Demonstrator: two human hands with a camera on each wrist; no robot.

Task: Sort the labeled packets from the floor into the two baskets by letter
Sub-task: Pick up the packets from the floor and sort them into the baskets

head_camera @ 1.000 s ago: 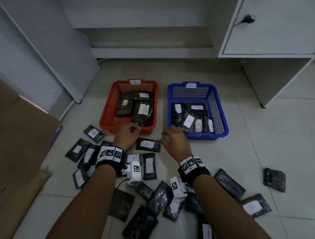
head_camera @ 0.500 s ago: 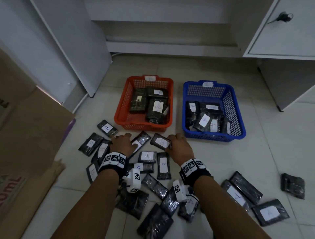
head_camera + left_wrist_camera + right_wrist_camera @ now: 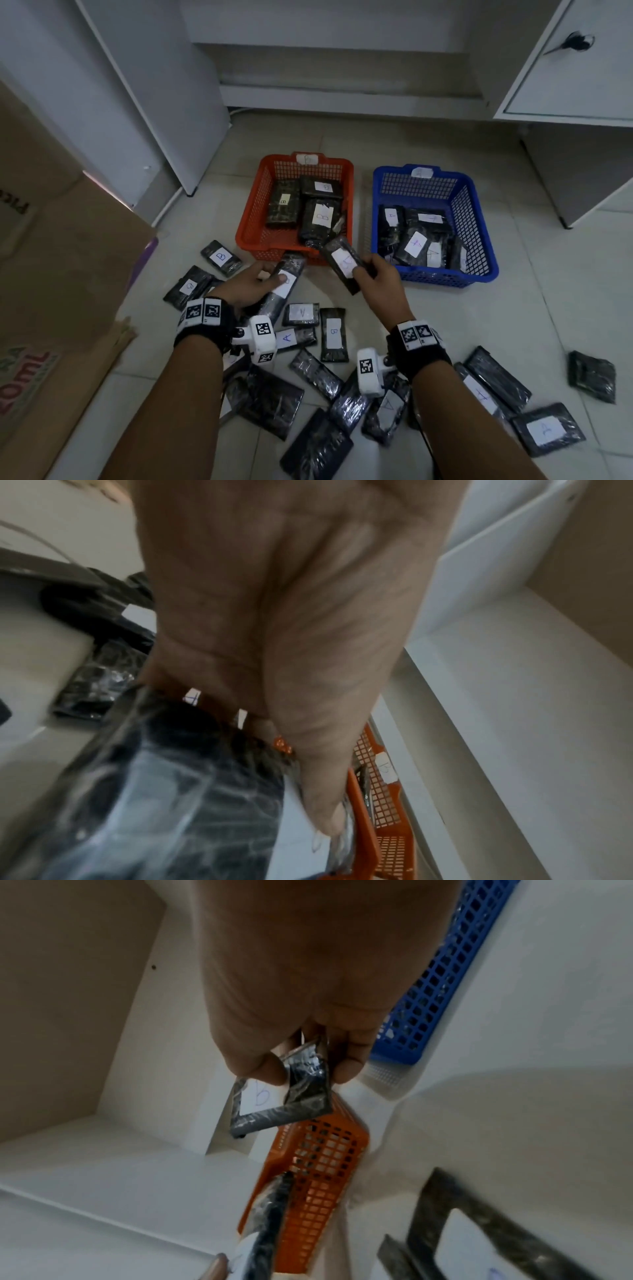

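— Item in hand, entry one?
— A packet (image 3: 343, 263), label read as B in the right wrist view, is pinched at its near end between thumb and fingers of the right hand (image 3: 378, 279). It is held off the floor, between the near corners of the two baskets.

— Entry two?
— A second packet (image 3: 286, 284) is gripped by the left hand (image 3: 248, 282), thumb laid over its label, so its letter cannot be told. It is held just before the near wall of the orange basket (image 3: 253, 219).

— Step judged in progress?
— Carrying to the baskets. B packets are seen in the orange basket, A packets in the blue basket (image 3: 479, 233); the right-hand packet is judged bound for the orange.

— Requirements of the next move?
— A lift over the near rim is called for, with the right hand brought leftward.

— Edges and room?
— Open space is noted at the orange basket's near left. Many packets are left on the tiled floor (image 3: 445, 308); cabinets are well apart behind.
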